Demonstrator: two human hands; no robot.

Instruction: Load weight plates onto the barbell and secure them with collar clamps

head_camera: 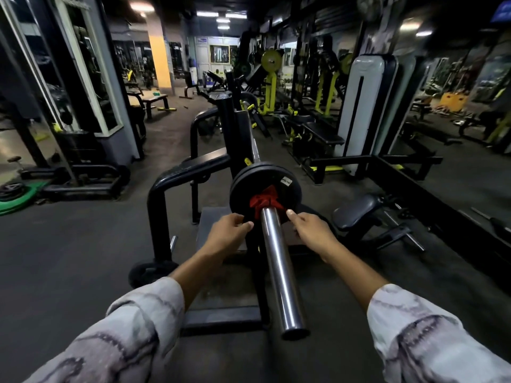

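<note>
At the near end of the barbell (279, 261), where the chrome sleeve runs towards us, we have black weight plates (265, 189) already slid on and sitting far up the sleeve against the rack (235, 134). A red collar clamp (265, 201) sits around the sleeve, touching the face of the outer plate. Our left hand (228, 234) is just left of the sleeve with its fingers curled at the clamp's lower left edge, and our right hand (309, 230) is just right of it, thumb and fingers reaching the clamp's right edge; the hands stay apart, one on each side, and we cannot tell how firmly either one grips. We judge the loading on this side done and the securing step in hand. The next move likely calls for pressing the clamp flush to the plate and closing its lever until it locks.
</note>
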